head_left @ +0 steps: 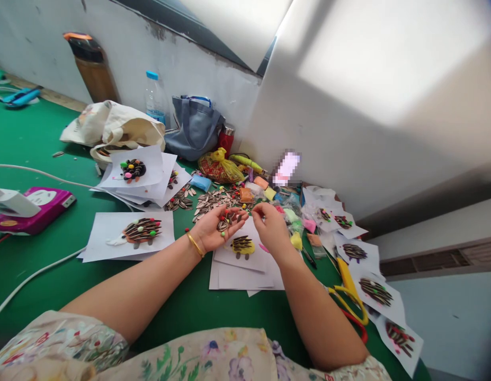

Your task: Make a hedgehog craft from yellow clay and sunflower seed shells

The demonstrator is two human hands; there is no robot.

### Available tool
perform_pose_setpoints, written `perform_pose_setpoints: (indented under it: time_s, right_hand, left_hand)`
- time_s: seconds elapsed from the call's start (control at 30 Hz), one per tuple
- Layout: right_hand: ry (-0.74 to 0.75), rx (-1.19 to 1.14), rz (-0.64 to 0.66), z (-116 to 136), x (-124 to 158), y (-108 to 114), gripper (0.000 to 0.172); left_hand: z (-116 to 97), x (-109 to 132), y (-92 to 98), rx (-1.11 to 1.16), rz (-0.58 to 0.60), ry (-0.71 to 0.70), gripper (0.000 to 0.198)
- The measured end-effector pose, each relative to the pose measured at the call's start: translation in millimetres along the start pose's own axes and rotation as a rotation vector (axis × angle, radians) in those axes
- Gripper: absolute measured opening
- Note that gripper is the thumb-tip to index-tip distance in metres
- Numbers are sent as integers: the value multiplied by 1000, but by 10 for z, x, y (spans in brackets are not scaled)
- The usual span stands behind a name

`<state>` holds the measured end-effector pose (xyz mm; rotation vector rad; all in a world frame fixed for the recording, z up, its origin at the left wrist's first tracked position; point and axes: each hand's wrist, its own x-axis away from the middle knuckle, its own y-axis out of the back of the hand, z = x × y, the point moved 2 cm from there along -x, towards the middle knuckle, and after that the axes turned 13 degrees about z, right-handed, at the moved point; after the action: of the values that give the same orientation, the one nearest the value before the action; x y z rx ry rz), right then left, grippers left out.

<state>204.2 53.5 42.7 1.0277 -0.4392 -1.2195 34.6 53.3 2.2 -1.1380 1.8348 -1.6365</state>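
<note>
My left hand (207,231) is palm up with the fingers slightly curled, cradling striped sunflower seeds (224,224) mixed with small coloured balls. Close to its fingertips, my right hand (270,225) has its thumb and fingers pinched together; whatever is between them is too small to make out. Beneath both hands lies a stack of white paper (241,281). Its top sheet bears a yellow clay hedgehog (242,245) with seed spines, partly covered by my left hand. A pink clay bit (263,247) shows beside my right wrist.
Loose seeds (207,203) and clay packets (247,195) lie beyond my hands. Finished hedgehog sheets lie left (95,235) and right (376,291). Yellow-handled scissors (350,301) rest by my right forearm. Bags, including a blue one (195,135), stand along the wall; a white cable (38,275) crosses left.
</note>
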Motion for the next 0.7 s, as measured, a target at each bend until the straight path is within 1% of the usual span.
perform_pose_setpoints:
  time_s: [0.1,0.17,0.23,0.33,0.43,0.57,0.63,0.7]
  right_hand:
    - [-20,74,-45,-142,-60,-6,23]
    - [-4,110,-43,-174,-80,-15,28]
    - [40,92,-13,-130,-65,-29,26]
    - [106,49,42,16,-2,-61,23]
    - [114,71,76,117,37,-104,23]
    - [101,55,51,141,39,-132,13]
    - [109,-17,39,138,52,-122,8]
    - [68,-136,22,114,89,-97,6]
  left_hand:
    - [-14,14,-14,9,-42,-26,29]
    - [-21,23,-27,8,-48,-39,29]
    - [-22,29,-45,-4,-35,-44,31]
    - [-19,34,-67,-35,-9,-59,32]
    - [-8,31,-70,-63,14,-55,32]
    - [5,23,-55,-73,19,-20,33]
    - [3,25,-57,-57,7,-11,33]
    - [-6,29,-68,-31,0,-16,32]
